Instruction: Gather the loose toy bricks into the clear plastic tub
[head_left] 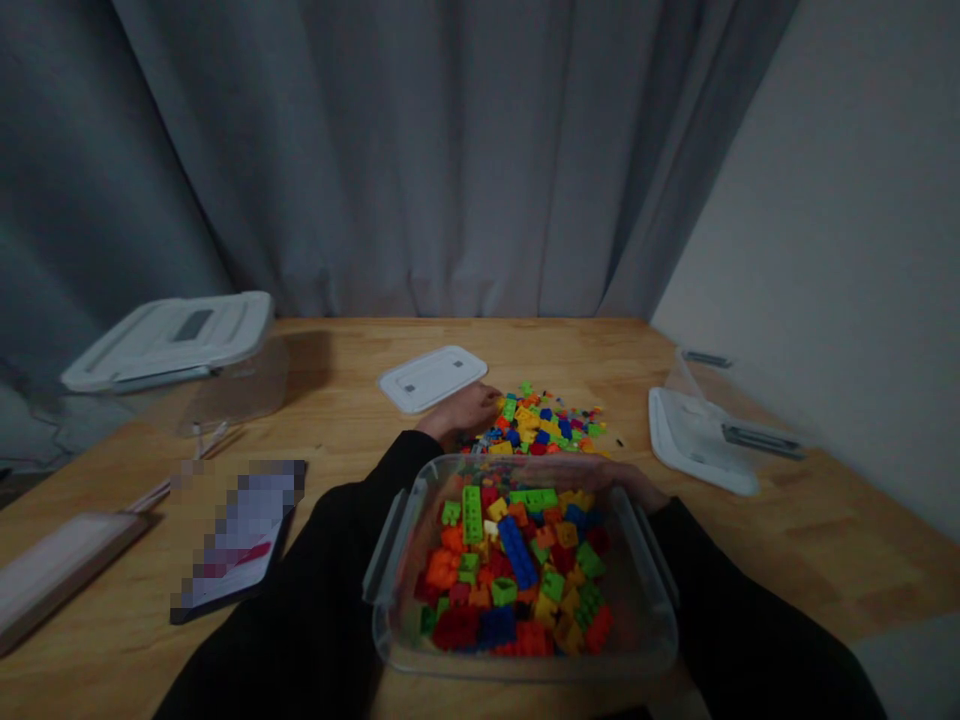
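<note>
Behind the clear plastic tub (525,672), left-hand fingers (484,398) pressed together and lying flat against the loose toy bricks (544,425), pinching nothing; right-hand fingers (626,476) seemingly hooked over the far rim (540,460) to steady the load, a white lid (431,378) just beyond.

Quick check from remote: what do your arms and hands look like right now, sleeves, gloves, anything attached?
The left sleeve and right sleeve are long and black, reaching the wrists, plain as far as the dim light shows, with no cables or markings. The left hand and right hand are bare, without gloves.
</note>
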